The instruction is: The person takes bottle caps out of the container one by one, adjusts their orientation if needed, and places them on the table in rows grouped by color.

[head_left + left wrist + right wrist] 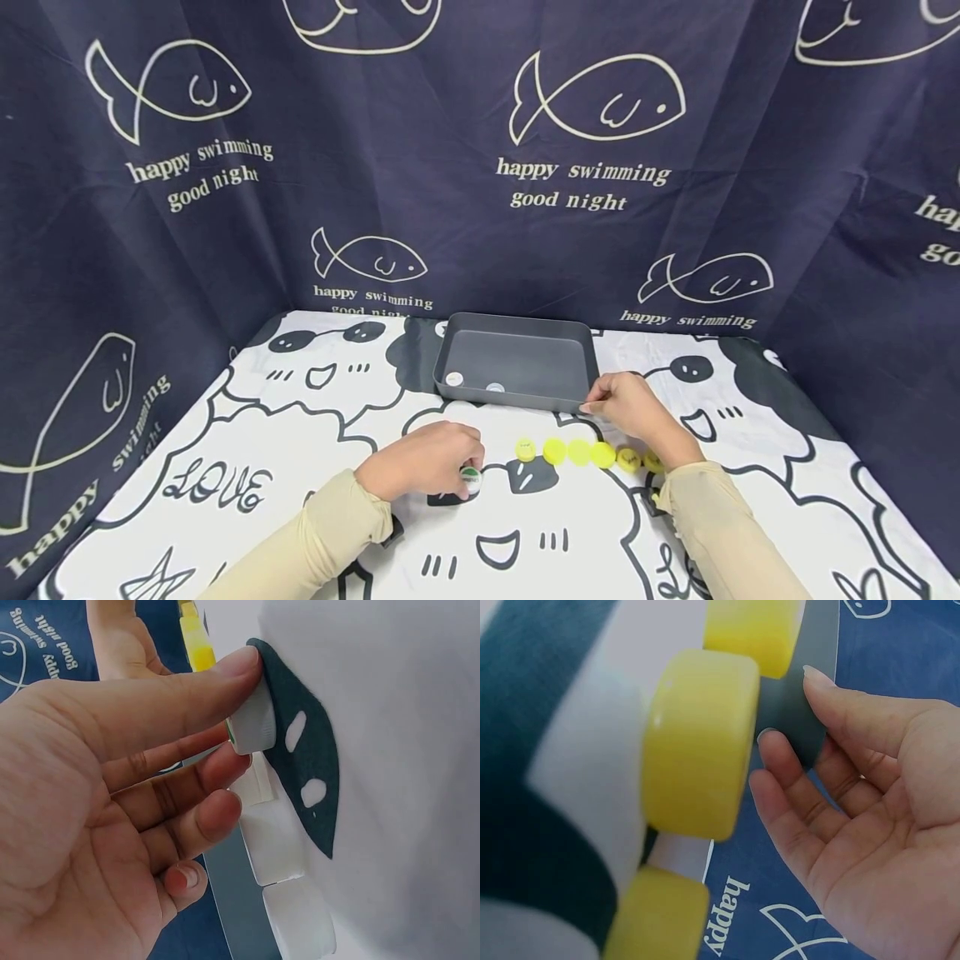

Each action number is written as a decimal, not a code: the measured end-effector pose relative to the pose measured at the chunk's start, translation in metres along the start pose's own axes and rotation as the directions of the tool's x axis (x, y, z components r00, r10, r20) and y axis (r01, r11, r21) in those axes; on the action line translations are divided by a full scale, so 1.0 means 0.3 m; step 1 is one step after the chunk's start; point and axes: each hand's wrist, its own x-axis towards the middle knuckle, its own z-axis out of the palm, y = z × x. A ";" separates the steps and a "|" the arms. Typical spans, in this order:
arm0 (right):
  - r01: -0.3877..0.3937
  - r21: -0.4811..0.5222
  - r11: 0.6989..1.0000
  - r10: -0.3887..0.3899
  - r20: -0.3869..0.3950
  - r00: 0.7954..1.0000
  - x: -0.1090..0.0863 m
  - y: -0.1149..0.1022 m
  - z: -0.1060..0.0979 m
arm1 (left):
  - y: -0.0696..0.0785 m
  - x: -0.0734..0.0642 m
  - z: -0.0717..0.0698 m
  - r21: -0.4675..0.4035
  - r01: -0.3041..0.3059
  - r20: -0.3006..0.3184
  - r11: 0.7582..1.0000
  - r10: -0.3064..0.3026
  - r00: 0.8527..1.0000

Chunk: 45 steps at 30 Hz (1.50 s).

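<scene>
My left hand (431, 458) pinches a white bottle cap with a green top (470, 477) between thumb and fingers, low over the patterned cloth. In the left wrist view that cap (255, 724) stands on edge under the thumb tip. More white caps (274, 844) line up beyond the fingers there; the left hand hides them in the head view. My right hand (626, 404) holds the near right corner of a dark grey rectangular tray (517, 402) with thumb and fingertips. Inside the tray, near its front wall, lie a white cap (453, 379) and another pale cap (495, 387).
Several yellow caps (554, 451) form a row in front of the tray, running under the right wrist. A white cloth with black cartoon drawings (300, 442) covers the table. Behind and at both sides hangs a dark blue fish-print curtain (465, 167), close to the tray's back.
</scene>
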 end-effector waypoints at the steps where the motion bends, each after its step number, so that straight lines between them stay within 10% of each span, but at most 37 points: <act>1: 0.000 0.001 1.000 0.000 -0.001 1.000 0.000 -0.001 0.000 | 0.000 -0.001 0.000 0.000 -0.002 -0.001 1.000 0.002 1.000; 19: -0.008 0.003 1.000 0.008 0.002 1.000 0.000 0.001 0.004 | -0.013 -0.007 -0.003 0.056 -0.049 -0.030 0.997 0.050 0.998; 28: -0.011 0.000 1.000 0.011 0.006 1.000 -0.003 0.004 0.006 | -0.036 -0.037 -0.094 -0.012 -0.093 -0.100 0.996 0.091 0.991; 39: -0.002 0.000 1.000 0.002 0.018 1.000 0.005 0.003 0.002 | -0.142 -0.084 -0.212 -0.223 -0.059 -0.353 0.973 -0.024 0.935; 45: -0.019 -0.002 1.000 0.019 0.020 1.000 0.004 0.000 0.000 | -0.197 -0.024 -0.216 -0.294 -0.009 -0.400 0.956 -0.115 0.909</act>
